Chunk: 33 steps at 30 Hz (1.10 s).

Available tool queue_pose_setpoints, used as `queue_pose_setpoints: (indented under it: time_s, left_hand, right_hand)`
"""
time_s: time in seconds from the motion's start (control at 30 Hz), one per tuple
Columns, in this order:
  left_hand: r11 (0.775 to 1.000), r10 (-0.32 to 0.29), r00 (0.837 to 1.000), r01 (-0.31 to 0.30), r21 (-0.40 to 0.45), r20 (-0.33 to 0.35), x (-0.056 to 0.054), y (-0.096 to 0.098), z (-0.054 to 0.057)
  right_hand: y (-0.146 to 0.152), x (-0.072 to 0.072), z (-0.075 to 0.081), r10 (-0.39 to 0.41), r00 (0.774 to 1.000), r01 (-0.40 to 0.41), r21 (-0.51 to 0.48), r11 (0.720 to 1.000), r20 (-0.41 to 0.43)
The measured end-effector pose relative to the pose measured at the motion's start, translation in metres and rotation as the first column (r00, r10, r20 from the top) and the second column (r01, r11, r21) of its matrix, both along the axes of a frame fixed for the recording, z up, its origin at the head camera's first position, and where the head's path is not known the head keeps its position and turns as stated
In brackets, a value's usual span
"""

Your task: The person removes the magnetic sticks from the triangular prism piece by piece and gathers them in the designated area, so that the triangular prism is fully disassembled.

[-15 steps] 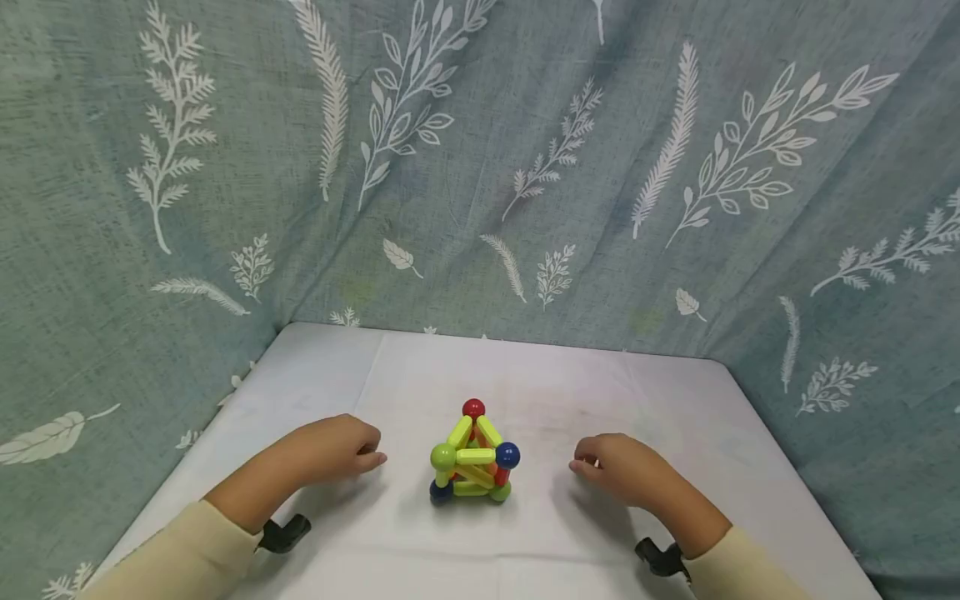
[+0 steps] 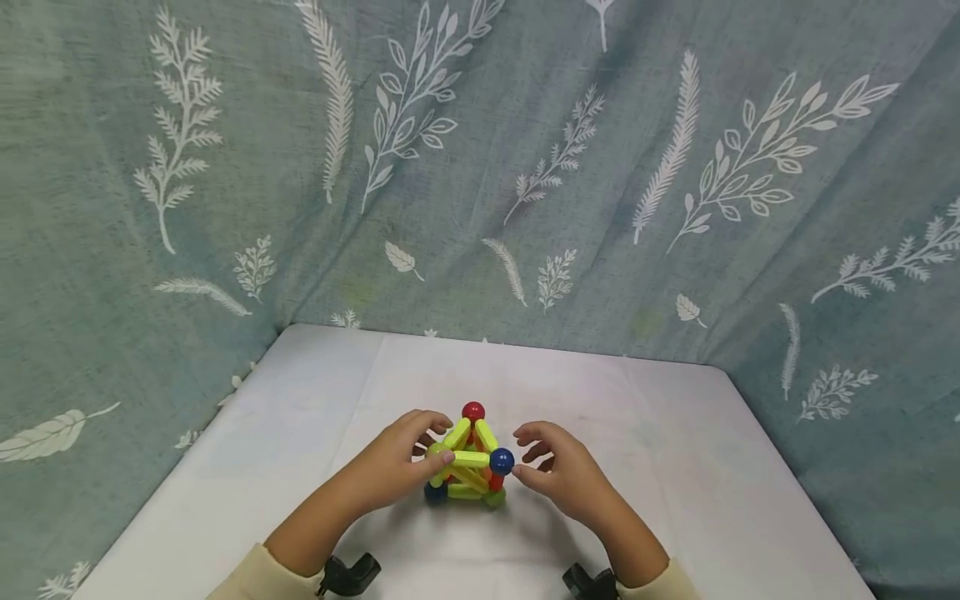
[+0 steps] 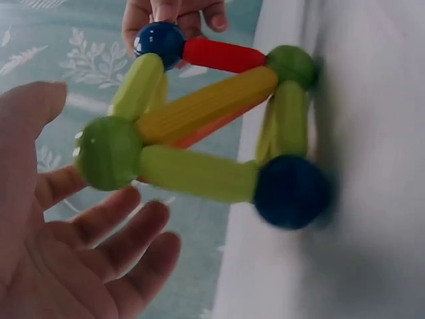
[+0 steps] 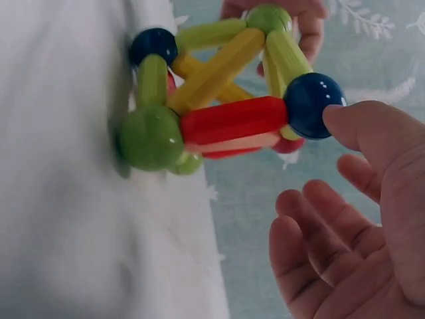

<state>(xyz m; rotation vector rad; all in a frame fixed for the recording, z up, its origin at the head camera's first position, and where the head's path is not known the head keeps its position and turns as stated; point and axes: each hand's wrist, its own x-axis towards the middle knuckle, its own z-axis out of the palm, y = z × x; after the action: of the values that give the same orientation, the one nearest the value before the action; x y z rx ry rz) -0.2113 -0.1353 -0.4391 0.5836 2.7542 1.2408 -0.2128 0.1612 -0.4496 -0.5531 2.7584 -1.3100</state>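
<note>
A ball-and-rod construction toy (image 2: 471, 459) stands on the table between both hands. Yellow-green, yellow and red rods join its coloured balls, with a red ball (image 2: 473, 412) at the top. My left hand (image 2: 393, 462) is at the toy's left side, its thumb and loosely bent fingers spread around the upper green ball (image 3: 109, 153); a gap shows between thumb and ball in the left wrist view. On the other side, my right hand (image 2: 562, 475) has its thumb tip right at the upper blue ball (image 4: 312, 106), while its relaxed fingers stand apart from it.
A white cloth (image 2: 637, 433) covers the table. Behind and along the sides hangs a grey-green curtain (image 2: 465, 167) with white leaf prints. Black wrist mounts (image 2: 351, 575) sit by both sleeves.
Both hands have moved inward from either side of the table to the toy, and their fingers have spread. The toy stands in about the same place.
</note>
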Motion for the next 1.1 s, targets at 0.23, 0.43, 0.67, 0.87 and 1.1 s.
queue_pose_setpoints:
  time_s: [0.23, 0.43, 0.67, 0.87, 1.1]
  left_hand:
    - [0.997, -0.004, 1.0, 0.003, 0.077, 0.007, 0.003, 0.002, -0.016]
    - [0.984, 0.023, 0.999, -0.019, 0.175, -0.023, 0.005, 0.005, -0.025]
    - [0.972, 0.084, 0.995, -0.071, 0.225, -0.048, 0.005, 0.012, -0.032]
    - [0.97, 0.13, 0.99, -0.115, 0.215, -0.06, 0.006, 0.013, -0.036]
    - [0.97, 0.158, 0.985, -0.141, 0.199, -0.07, 0.007, 0.014, -0.036]
  right_hand:
    - [-0.009, 0.006, -0.012, 0.02, 0.999, -0.018, -0.081, 0.997, 0.035]
    - [-0.02, 0.006, -0.016, -0.02, 1.0, 0.017, -0.105, 0.994, -0.02]
    - [-0.03, 0.012, -0.017, -0.092, 0.996, 0.092, -0.166, 0.982, 0.012]
    - [-0.035, 0.016, -0.016, -0.124, 0.992, 0.121, -0.18, 0.976, -0.004]
    - [-0.035, 0.016, -0.018, -0.132, 0.991, 0.123, -0.202, 0.972, -0.033]
